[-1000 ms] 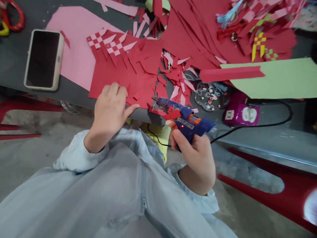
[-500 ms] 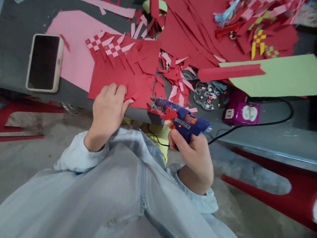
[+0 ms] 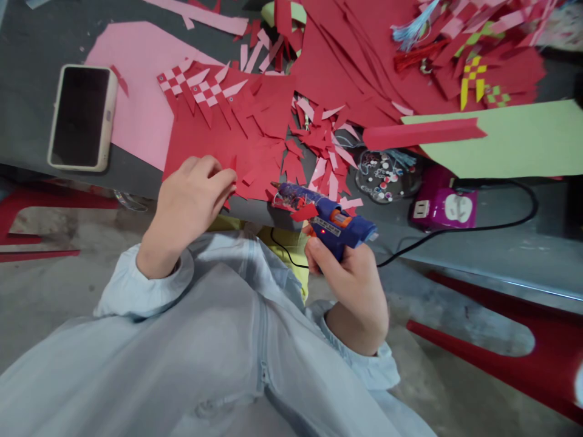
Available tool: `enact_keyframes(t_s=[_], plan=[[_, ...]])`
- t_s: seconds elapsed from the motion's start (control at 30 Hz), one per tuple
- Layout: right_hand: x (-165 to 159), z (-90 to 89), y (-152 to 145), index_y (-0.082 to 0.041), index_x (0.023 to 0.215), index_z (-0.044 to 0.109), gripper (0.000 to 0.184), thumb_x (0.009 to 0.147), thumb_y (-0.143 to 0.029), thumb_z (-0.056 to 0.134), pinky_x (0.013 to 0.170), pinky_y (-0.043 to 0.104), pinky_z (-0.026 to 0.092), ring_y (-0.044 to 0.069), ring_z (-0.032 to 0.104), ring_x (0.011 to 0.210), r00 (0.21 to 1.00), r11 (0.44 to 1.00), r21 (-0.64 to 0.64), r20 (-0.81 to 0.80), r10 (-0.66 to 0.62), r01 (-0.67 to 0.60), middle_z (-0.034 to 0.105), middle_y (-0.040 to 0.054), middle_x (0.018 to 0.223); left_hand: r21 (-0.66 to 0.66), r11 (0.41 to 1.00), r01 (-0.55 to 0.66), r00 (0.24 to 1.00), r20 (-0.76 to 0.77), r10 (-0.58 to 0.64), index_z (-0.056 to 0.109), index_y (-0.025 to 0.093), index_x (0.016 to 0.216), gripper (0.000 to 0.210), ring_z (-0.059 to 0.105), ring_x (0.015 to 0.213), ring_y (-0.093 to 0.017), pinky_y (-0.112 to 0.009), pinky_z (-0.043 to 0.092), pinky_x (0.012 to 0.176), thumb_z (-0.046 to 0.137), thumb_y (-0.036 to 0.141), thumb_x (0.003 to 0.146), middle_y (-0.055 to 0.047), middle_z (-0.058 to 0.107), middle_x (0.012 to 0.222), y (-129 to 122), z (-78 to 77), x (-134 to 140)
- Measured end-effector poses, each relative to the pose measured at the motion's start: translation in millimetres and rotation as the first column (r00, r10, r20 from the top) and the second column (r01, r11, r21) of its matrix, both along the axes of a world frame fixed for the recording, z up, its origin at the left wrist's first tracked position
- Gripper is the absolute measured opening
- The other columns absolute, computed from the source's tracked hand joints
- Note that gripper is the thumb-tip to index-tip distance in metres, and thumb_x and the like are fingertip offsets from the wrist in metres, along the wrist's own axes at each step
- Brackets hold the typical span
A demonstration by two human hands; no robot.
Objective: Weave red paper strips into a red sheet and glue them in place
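My right hand [image 3: 350,282] is wrapped round the handle of a blue glue gun [image 3: 339,218], whose nozzle points left over the table edge. A small red light glows on its side, and a red paper scrap clings near the barrel. My left hand [image 3: 191,197] is closed, thumb against fingers, at the front of a red paper sheet [image 3: 191,145]. Bits of red paper strip [image 3: 234,164] poke out by its fingertips; the rest is hidden by the hand. Pink-and-red woven paper pieces [image 3: 209,93] and loose red strips lie on the sheet, beyond this hand.
A phone [image 3: 81,116] lies left on pink paper [image 3: 139,127]. Right of the glue gun are a dish of beads [image 3: 387,176], a purple power adapter [image 3: 444,203] with a black cord, and green paper [image 3: 523,136]. Red stools [image 3: 537,352] stand below the table on both sides.
My left hand has lifted slightly and shifted left, its thumb now drawn in against the fingers. The glue gun in my right hand has moved a little to the left.
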State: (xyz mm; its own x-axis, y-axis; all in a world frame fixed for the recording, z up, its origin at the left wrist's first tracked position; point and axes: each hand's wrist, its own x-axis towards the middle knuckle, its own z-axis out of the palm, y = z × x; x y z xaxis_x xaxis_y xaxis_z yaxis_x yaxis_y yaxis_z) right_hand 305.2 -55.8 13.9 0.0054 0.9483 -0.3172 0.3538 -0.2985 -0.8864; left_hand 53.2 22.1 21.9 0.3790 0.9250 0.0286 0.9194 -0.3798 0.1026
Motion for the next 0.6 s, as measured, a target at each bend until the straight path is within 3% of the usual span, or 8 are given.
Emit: enact_keyframes(t_s=[0.17, 0.4, 0.6], plan=[[-1, -1.7, 2, -0.021, 0.076, 0.058, 0.028, 0.091, -0.044, 0.062, 0.051, 0.027, 0.038, 0.012, 0.047, 0.053, 0.997, 0.998, 0.028, 0.032, 0.063, -0.064, 0.049, -0.0039, 0.057, -0.016, 0.999, 0.052, 0.999, 0.013, -0.052, 0.062, 0.022, 0.116, 0.033, 0.063, 0.104, -0.029, -0.039, 0.05, 0.079, 0.048, 0.047, 0.1, -0.011, 0.069, 0.11, 1, 2.7, -6], [-14, -0.4, 10, -0.02, 0.081, 0.059, 0.033, 0.095, -0.049, 0.056, 0.055, 0.028, 0.041, 0.013, 0.047, 0.054, 0.974, 0.975, 0.006, 0.017, 0.224, -0.224, 0.051, -0.0031, 0.057, -0.013, 0.998, -0.057, 0.997, 0.05, 0.058, 0.063, 0.024, 0.109, 0.036, 0.066, 0.096, -0.025, -0.038, 0.049, 0.073, 0.033, 0.042, 0.106, -0.006, 0.072, 0.105, 2, 0.5, -6], [-27, 2.4, 17, -0.02, 0.08, 0.058, 0.036, 0.097, -0.051, 0.052, 0.057, 0.029, 0.041, 0.013, 0.049, 0.055, 0.956, 0.958, -0.013, 0.062, 0.286, -0.286, 0.053, -0.002, 0.059, -0.075, 0.996, -0.057, 0.983, 0.173, 0.069, 0.064, 0.026, 0.114, 0.036, 0.064, 0.097, -0.024, -0.04, 0.05, 0.077, 0.032, 0.042, 0.106, -0.005, 0.073, 0.106, 3, -1.9, -13]])
